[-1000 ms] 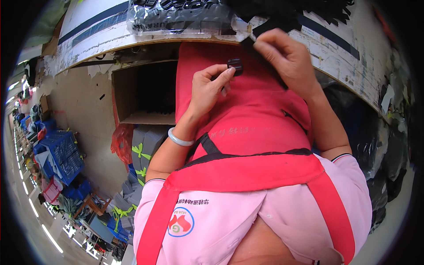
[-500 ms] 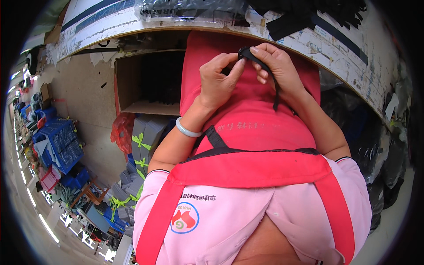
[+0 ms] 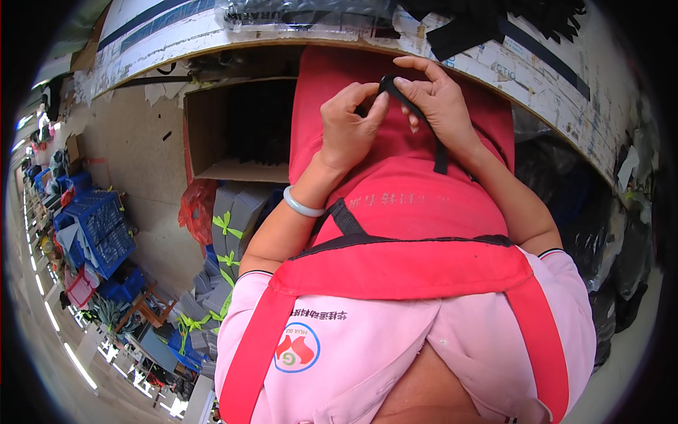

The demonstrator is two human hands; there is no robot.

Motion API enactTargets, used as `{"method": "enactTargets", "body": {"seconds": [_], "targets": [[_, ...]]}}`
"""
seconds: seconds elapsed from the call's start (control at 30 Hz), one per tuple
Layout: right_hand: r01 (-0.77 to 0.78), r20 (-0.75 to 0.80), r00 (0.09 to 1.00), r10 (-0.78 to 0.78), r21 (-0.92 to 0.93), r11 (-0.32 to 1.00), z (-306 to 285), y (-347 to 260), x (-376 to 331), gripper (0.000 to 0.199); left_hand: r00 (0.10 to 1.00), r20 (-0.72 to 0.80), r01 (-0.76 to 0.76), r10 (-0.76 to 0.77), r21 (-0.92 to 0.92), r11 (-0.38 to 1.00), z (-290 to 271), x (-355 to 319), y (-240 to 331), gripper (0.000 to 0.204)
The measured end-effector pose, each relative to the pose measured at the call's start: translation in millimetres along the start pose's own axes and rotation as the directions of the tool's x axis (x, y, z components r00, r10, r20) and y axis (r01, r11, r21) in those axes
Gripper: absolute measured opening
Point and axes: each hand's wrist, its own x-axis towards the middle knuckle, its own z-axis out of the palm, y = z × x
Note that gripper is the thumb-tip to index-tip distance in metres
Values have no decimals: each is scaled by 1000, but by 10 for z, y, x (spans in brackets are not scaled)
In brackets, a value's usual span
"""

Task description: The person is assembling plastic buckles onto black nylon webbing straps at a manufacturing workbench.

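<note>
A narrow black strap (image 3: pixel 413 107) is held up in front of my red apron (image 3: pixel 417 219). My left hand (image 3: pixel 351 121) pinches its upper end, where a small dark piece, perhaps a buckle, shows at the fingertips. Thumb and fingers of my right hand (image 3: pixel 443 113) are closed on the strap just right of that end, with the index finger raised and bent away. Below the right hand the strap's free end hangs down against the apron. Fingers hide part of the dark piece.
Ahead is a worn white table edge (image 3: pixel 289 46) with a clear plastic bag (image 3: pixel 304 18) and black straps (image 3: pixel 466 35) on it. An open cardboard box (image 3: pixel 240 172) with dark contents stands at left, above bundled grey sheets (image 3: pixel 233 205). Dark plastic bags (image 3: pixel 565 191) lie at right.
My right index finger has lifted and straightened away from the strap. The strap's hanging end has turned to show more of its flat side. My left hand keeps its pinch.
</note>
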Motion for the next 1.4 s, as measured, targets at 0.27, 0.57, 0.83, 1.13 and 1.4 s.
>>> {"method": "enactTargets", "body": {"seconds": [0.27,0.57,0.83,1.13,1.4], "targets": [[52,16,999,-52,43,998,7,36,93,34,992,75,-106,100,81,991,9,-59,-73,8],[-127,82,989,121,65,990,-89,88,129,32,994,82,-73,72,5,997,9,-36,-106,10],[-42,128,990,51,-72,997,-142,88,138,20,816,368,559,-446,-701,444,-50,26,-118,29],[362,85,932,-352,-158,919,-7,-220,-70,9,881,187,450,-435,-612,650,-46,124,10,23],[-56,44,997,67,-211,976,-66,-6,13,17,927,92,362,-363,-471,805,-17,4,-10,18]]}}
